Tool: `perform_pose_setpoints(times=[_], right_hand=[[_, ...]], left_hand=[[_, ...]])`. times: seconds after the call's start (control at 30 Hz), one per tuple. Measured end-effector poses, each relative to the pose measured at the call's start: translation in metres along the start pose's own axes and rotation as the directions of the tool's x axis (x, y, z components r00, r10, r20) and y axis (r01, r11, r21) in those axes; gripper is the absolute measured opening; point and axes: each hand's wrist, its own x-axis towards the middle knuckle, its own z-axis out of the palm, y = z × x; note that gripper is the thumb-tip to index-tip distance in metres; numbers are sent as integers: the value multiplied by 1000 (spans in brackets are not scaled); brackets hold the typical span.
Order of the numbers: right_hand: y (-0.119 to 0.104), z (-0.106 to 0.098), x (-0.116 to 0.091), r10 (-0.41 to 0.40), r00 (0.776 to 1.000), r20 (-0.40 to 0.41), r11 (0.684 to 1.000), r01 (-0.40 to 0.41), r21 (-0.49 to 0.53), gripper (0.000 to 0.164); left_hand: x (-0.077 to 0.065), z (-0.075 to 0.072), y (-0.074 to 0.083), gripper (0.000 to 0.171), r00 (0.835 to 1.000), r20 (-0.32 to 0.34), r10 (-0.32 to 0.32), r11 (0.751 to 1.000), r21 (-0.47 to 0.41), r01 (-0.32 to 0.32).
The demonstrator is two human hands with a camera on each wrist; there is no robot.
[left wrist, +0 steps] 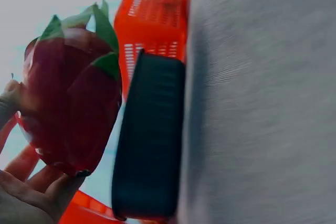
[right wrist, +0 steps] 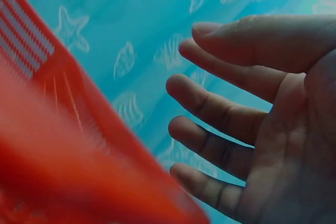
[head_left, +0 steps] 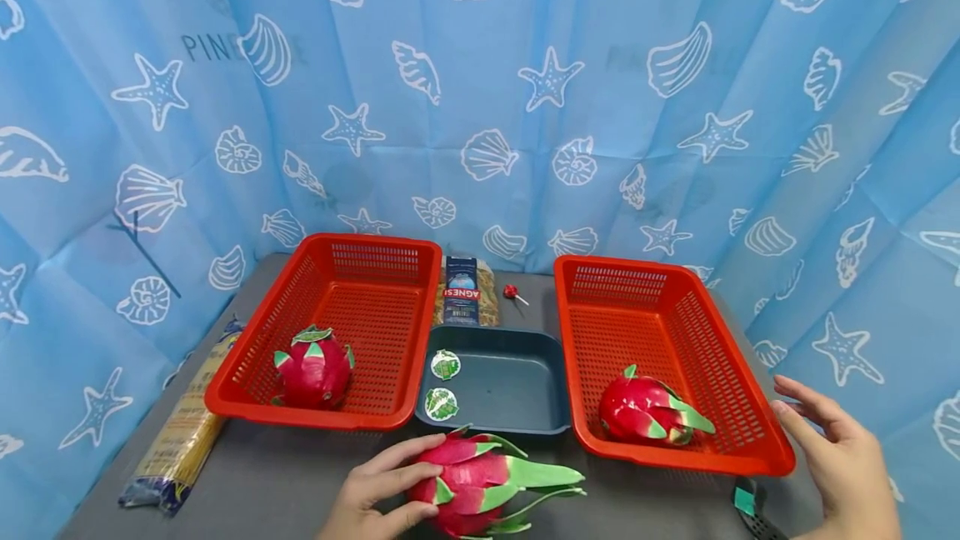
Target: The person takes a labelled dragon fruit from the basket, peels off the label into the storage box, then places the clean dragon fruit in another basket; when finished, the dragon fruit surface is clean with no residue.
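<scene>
One dragon fruit point(head_left: 467, 486) is gripped by L hand point(head_left: 386, 490) nr dark tray point(head_left: 495, 390); R hand point(head_left: 847, 461) hangs wide beside R red basket point(head_left: 720, 460), prob. w/o touching.

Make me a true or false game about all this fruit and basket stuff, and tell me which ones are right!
1. The left hand is holding a dragon fruit. True.
2. The right hand is gripping a fruit too. False: it holds nothing, and its fingers are spread.
3. One fruit sits in the left basket and another fruit sits in the right basket. True.
4. The dark tray stands to the left of both baskets. False: it stands between them.
5. The lollipop is blue. False: it is red.
6. The long bag of spaghetti lies beside the left basket. True.
</scene>
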Motion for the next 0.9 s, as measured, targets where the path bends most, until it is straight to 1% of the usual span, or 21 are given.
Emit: perform_pose_setpoints(times=[0.03,0.07,0.1,0.13,0.17,0.23,0.27,0.3,0.33,0.37,0.4,0.5,0.63,0.77,0.83,0.9], right_hand=[[5,-1,2,27,1000,16,999,-27,-24,60],[9,-2,4,51,998,42,998,-50,-37,62],[14,-4,5,72,994,77,997,-69,-42,63],[18,-6,7,93,989,119,996,-91,-22,62],[23,-8,8,111,979,173,993,-115,14,59],[30,-10,11,147,949,278,980,-178,89,50],[33,-11,12,160,932,325,967,-214,137,47],[36,-11,13,167,916,363,953,-245,178,44],[38,-11,14,176,903,391,937,-275,213,43],[40,-10,14,175,895,410,928,-289,233,43],[41,-9,14,169,894,416,921,-293,256,42],[44,-6,14,122,907,403,914,-261,310,45],[50,-2,13,57,930,364,901,-205,381,49],[58,2,12,-26,941,336,855,-153,495,50],[60,4,13,-60,944,326,834,-132,535,49],[60,5,13,-71,944,322,825,-126,551,48]], left_hand=[[3,-1,2,46,1000,-3,-13,1000,-12,13],[7,-2,5,46,999,-6,-42,999,-28,41],[11,-3,8,45,997,-8,-72,996,-44,72],[15,-3,11,45,996,-8,-93,994,-62,92],[20,-3,14,44,993,-10,-116,990,-77,115],[31,-3,20,43,990,-19,-143,987,-79,141],[36,-2,23,43,989,-22,-144,987,-82,142],[42,-1,25,43,992,-26,-121,990,-81,119],[48,0,27,43,994,-31,-104,991,-86,101],[53,2,30,43,995,-37,-90,992,-87,87],[59,3,31,44,997,-42,-62,995,-85,58],[78,7,36,44,998,-59,9,995,-94,-14],[105,12,42,45,994,-86,67,995,-69,-73],[132,19,46,43,991,-102,91,995,-32,-95],[145,23,46,41,991,-110,74,997,-11,-76],[158,29,44,40,992,-115,54,999,4,-54]])
